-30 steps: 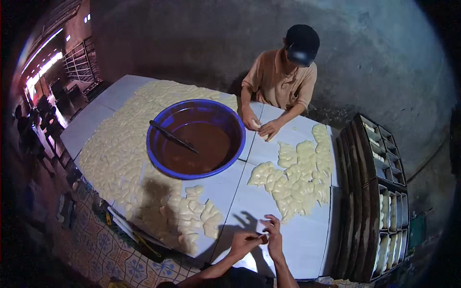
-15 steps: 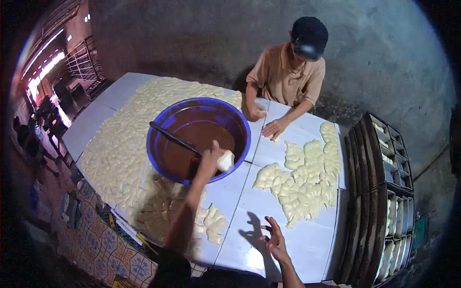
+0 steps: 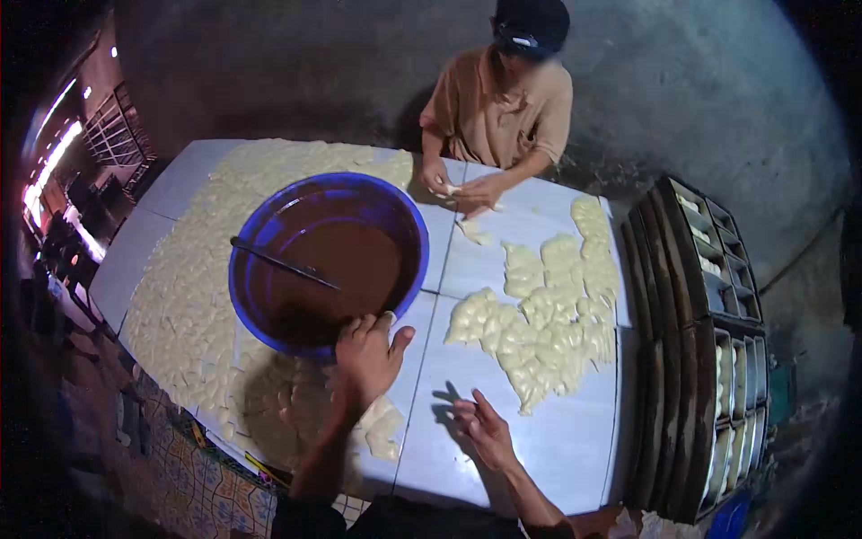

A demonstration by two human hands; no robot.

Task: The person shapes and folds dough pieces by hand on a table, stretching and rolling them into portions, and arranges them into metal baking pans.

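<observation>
My left hand (image 3: 366,357) is at the near right rim of a wide blue basin (image 3: 419,260), fingers over the edge and thumb stretched apart. A tiny pale patch shows by its fingertips; I cannot make out what it is. Brown liquid (image 3: 350,260) lies in the basin, and a dark rod-like handle (image 3: 283,262) slants into it across the left rim. Beside my left wrist lie pale dough pieces (image 3: 383,429). Over the white tabletop, my right hand (image 3: 487,434) hovers with fingers apart and nothing in it. Flattened dough pieces (image 3: 548,319) lie joined together beyond it.
Pale dough pieces (image 3: 175,278) cover much of the table's left side, around the basin. Across the table, a co-worker (image 3: 498,117) handles a small dough piece (image 3: 449,190). Stacked dark-sided trays with pale dough in compartments (image 3: 718,260) stand along the right edge.
My left hand has drawn back from inside the basin to its rim, and the pale lump no longer shows in it. The co-worker's hands came together. The whole view shifted.
</observation>
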